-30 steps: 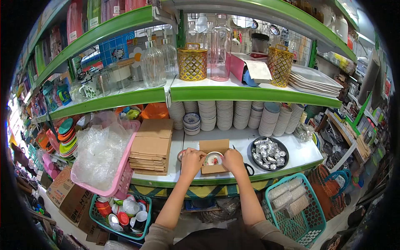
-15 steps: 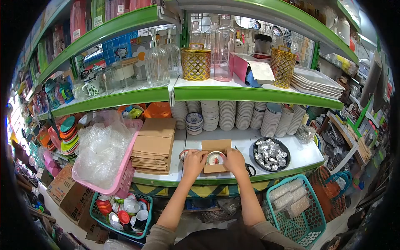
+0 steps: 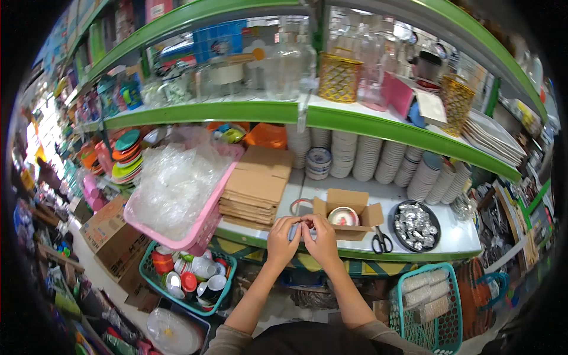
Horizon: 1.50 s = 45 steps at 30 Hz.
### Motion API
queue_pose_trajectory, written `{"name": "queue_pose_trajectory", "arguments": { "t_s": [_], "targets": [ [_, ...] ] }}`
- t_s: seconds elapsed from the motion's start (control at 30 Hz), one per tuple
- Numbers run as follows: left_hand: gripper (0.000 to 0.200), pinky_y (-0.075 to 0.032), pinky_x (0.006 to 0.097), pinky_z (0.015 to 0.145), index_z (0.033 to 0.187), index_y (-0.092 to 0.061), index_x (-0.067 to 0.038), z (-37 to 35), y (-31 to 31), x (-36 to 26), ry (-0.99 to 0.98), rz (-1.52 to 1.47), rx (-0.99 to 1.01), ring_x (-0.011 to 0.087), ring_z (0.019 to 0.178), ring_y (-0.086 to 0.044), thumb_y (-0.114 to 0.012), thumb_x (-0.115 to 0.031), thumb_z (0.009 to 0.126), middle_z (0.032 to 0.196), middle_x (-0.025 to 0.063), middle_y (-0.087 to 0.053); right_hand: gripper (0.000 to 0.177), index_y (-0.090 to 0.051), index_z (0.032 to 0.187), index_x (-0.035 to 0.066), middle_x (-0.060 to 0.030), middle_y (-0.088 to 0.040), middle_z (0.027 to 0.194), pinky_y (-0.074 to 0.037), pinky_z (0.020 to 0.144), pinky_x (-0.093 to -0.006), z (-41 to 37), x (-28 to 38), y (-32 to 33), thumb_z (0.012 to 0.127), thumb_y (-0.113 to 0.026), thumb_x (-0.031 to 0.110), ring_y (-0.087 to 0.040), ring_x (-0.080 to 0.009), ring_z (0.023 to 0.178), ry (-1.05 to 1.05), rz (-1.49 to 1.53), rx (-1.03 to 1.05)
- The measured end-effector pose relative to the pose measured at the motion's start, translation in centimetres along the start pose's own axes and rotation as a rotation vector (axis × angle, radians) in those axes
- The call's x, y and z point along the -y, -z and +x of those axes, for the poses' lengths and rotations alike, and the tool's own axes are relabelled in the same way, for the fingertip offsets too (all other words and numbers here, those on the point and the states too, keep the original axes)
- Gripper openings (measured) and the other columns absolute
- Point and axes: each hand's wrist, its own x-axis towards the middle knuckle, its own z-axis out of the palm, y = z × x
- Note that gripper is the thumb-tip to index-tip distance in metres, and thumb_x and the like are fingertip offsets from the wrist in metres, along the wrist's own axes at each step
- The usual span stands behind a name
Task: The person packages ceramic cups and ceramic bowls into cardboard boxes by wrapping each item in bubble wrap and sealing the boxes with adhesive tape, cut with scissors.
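My left hand (image 3: 283,239) and my right hand (image 3: 320,238) meet at the shelf's front edge, fingertips drawn together. Whatever lies between their fingers is too small or hidden to make out. Just right of them an open cardboard box (image 3: 347,235) stands with its flaps up. Inside it sits a round white bowl (image 3: 343,216) with a red pattern at its centre. Behind my fingers lies a ring that looks like a tape roll (image 3: 302,206), partly covered. Black-handled scissors (image 3: 381,242) rest to the right of the box.
Flat folded cartons (image 3: 257,177) are stacked to the left, beside a pink basket (image 3: 204,219) of bubble wrap. A black dish (image 3: 435,228) holds foil-like silver pieces. Stacked bowls (image 3: 367,160) line the back. Teal baskets (image 3: 228,296) (image 3: 455,313) stand below.
Both hands have left the box's sides and come together to its left. The box flaps now stand more open. The view has swung left, so the scene sits farther right.
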Motion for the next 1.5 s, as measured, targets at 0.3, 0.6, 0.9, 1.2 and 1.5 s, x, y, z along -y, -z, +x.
{"name": "queue_pose_trajectory", "arguments": {
  "t_s": [0.3,0.6,0.9,1.2,1.5],
  "targets": [
    [0.015,-0.048,0.0337,0.071,0.1,-0.062,-0.002,-6.8,8.8,5.6,0.236,0.135,-0.219,0.0264,0.08,-0.061,-0.06,-0.008,0.086,0.087,0.0124,-0.062,0.009,-0.057,0.093,0.0,-0.0096,-0.062,0.076,-0.047,0.059,-0.0269,-3.7,0.4,-12.7,0.085,-0.061,0.003,-0.059,-0.014,0.063,-0.047,0.315,0.278],
    [0.019,-0.048,0.0362,0.066,0.102,-0.059,-0.008,-16.0,14.4,11.0,0.573,0.325,-0.296,0.0263,0.076,-0.062,-0.062,-0.012,0.084,0.088,0.0097,-0.061,0.014,-0.058,0.095,0.001,-0.0097,-0.062,0.074,-0.047,0.06,-0.0304,-10.1,-1.5,-24.7,0.083,-0.061,0.007,-0.061,-0.0185,0.064,-0.234,0.365,0.739],
    [0.036,-0.05,0.0332,0.071,0.115,-0.055,-0.004,-28.5,14.6,21.0,0.852,0.203,-0.425,0.0225,0.088,-0.059,-0.064,-0.011,0.082,0.106,0.0146,-0.056,0.021,-0.061,0.101,-0.002,-0.0125,-0.066,0.082,-0.051,0.072,-0.0321,-18.6,-9.4,-34.9,0.082,-0.061,0.007,-0.065,-0.0226,0.078,-0.239,0.226,0.924],
    [0.063,-0.037,0.0365,0.102,0.132,-0.039,0.005,-32.5,13.7,24.5,0.928,0.318,-0.325,0.032,0.116,-0.05,-0.067,-0.016,0.08,0.126,0.0214,-0.048,0.039,-0.062,0.104,-0.004,-0.0213,-0.054,0.116,-0.039,0.095,-0.0448,-21.3,-9.6,-37.0,0.075,-0.066,0.023,-0.049,-0.0358,0.113,0.009,-0.292,1.034],
    [0.053,-0.045,0.0402,0.089,0.124,-0.049,0.006,-32.3,14.1,23.8,0.986,0.299,-0.385,0.0342,0.099,-0.055,-0.065,-0.019,0.08,0.112,0.0222,-0.051,0.047,-0.062,0.109,-0.002,-0.0204,-0.044,0.126,-0.026,0.104,-0.0435,-21.1,-8.8,-37.3,0.069,-0.067,0.024,-0.03,-0.0367,0.129,-0.13,-0.408,1.205]
  ]
}}
